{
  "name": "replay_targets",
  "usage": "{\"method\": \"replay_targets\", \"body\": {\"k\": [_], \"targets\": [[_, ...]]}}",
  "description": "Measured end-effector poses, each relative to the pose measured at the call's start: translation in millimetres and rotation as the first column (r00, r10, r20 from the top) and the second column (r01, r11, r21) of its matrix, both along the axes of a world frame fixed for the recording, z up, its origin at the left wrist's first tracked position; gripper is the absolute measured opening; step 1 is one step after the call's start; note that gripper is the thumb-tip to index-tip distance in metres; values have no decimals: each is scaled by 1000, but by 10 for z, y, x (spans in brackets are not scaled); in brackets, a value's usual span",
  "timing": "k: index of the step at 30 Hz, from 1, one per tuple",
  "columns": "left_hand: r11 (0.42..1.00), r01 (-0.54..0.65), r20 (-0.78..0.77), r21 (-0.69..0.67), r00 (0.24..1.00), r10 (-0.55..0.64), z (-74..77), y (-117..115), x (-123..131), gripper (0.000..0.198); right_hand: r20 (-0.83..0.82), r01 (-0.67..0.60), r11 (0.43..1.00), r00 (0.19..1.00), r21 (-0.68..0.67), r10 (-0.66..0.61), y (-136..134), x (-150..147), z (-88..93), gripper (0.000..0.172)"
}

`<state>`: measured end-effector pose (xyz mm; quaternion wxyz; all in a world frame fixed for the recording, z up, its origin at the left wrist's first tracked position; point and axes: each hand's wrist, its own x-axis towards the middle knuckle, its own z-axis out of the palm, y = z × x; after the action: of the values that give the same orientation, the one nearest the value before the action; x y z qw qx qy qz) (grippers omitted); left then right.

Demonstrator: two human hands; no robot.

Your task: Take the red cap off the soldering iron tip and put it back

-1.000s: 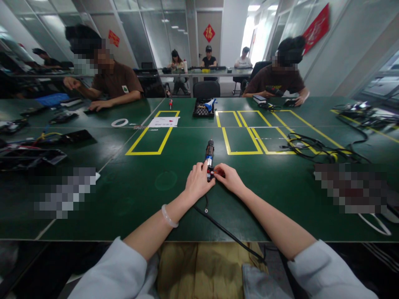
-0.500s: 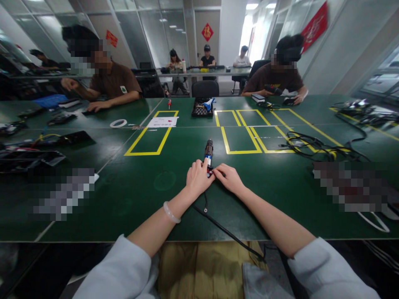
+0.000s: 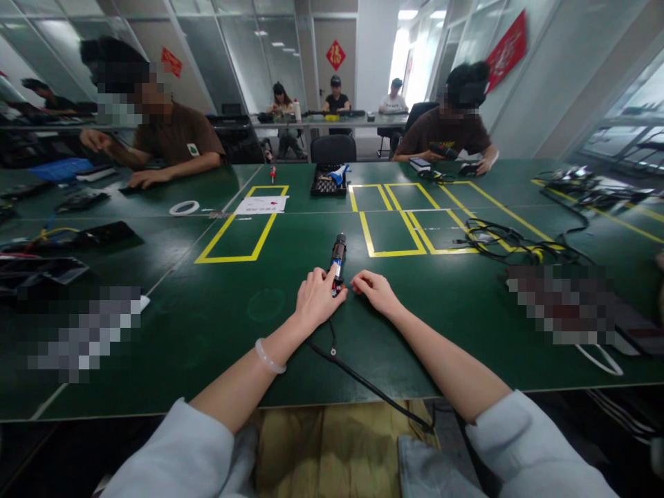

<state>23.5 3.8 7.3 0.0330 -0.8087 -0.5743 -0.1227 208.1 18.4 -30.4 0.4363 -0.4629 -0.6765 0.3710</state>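
Observation:
My left hand point(image 3: 315, 299) is closed around the rear of a slim motor assembly point(image 3: 339, 250), with a black tip, a brown middle and a blue-and-silver section. The assembly lies on the green table, pointing away from me. Small red and dark parts show at its rear beside my thumb. A black power cord point(image 3: 363, 379) runs from under my left hand to the table's front edge; near it lies a thin lead with a ring terminal point(image 3: 333, 352). Just right of the assembly, apart from it, my right hand point(image 3: 377, 291) has its fingers curled in a pinch; anything in them is hidden.
Yellow tape outlines point(image 3: 397, 254) mark the green table. Ahead stands a black tray point(image 3: 328, 181) with a blue-and-white item. Tangled black cables point(image 3: 492, 235) lie to the right, a tape roll point(image 3: 184, 207) and a paper sheet point(image 3: 262, 205) to the left. Co-workers sit across the table.
My right hand has drawn slightly away from the motor assembly's rear, opening a gap. My left hand keeps its hold. The whole view has shifted a little.

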Motion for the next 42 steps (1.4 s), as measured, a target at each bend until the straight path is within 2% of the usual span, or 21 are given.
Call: {"method": "replay_targets", "body": {"k": [4,8,13,21,24,27,32,34,39,40,42], "targets": [[1000,13,-55,6,998,-13,23,25,-187,64,9,-8,1000,1000,0,8,-12,-5,-11,23],[999,-38,-104,-6,994,37,42,109,-499,64,64,-9,1000,998,5,9,-44,-9,17,20],[987,-157,-154,-26,976,151,48,316,-1059,64,120,-11,1000,993,25,8,-77,-24,75,20],[940,-329,-169,-87,935,312,58,794,-2025,68,134,-16,1000,991,22,13,-86,-46,95,20],[922,-370,-148,-110,924,353,82,941,-2303,67,141,-22,999,990,27,18,-80,-42,96,19],[905,-413,-143,-106,907,397,103,996,-2474,63,152,-29,999,988,26,25,-75,-37,86,19],[913,-394,-209,107,889,408,88,910,-2478,50,169,-41,998,985,45,33,-68,-33,58,19],[914,-378,-230,146,886,403,87,887,-2423,44,170,-42,998,985,48,33,-64,-32,48,19],[876,-457,-122,155,871,476,195,897,-2143,38,165,-42,999,986,34,36,-65,-40,54,19],[882,-454,-65,128,883,464,227,885,-2029,37,167,-43,999,985,32,37,-68,-44,61,19],[929,-371,100,8,924,368,274,826,-1720,33,171,-47,998,984,31,41,-75,-50,75,20]]}}
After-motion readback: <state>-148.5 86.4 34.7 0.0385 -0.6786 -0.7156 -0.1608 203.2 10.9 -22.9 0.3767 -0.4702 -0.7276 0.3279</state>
